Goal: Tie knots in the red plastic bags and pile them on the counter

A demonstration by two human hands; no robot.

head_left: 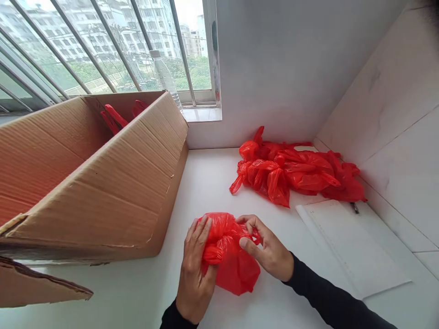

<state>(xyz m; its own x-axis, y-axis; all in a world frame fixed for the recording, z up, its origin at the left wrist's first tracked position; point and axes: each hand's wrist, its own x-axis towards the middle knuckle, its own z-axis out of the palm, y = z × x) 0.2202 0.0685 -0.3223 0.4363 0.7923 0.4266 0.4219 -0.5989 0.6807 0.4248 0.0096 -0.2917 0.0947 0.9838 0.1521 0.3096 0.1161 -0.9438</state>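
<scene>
A red plastic bag (236, 265), bunched up around contents I cannot see, rests on the white tabletop in front of me. My left hand (197, 265) grips its left side, fingers over the top and thumb lower down against the gathered plastic. On the other side, my right hand (265, 249) has its fingers curled round a loop of the bag at the upper right, with the thumb close to the index finger. Farther back lies a heap of red plastic bags (295, 171), several with knotted handles.
A large open cardboard box (113, 187) stands at the left, with red bag handles (115, 119) showing inside. A clear bottle (164, 75) is by the barred window. White paper (350, 242) lies at the right, a dark pen-like object (355, 208) at its top edge.
</scene>
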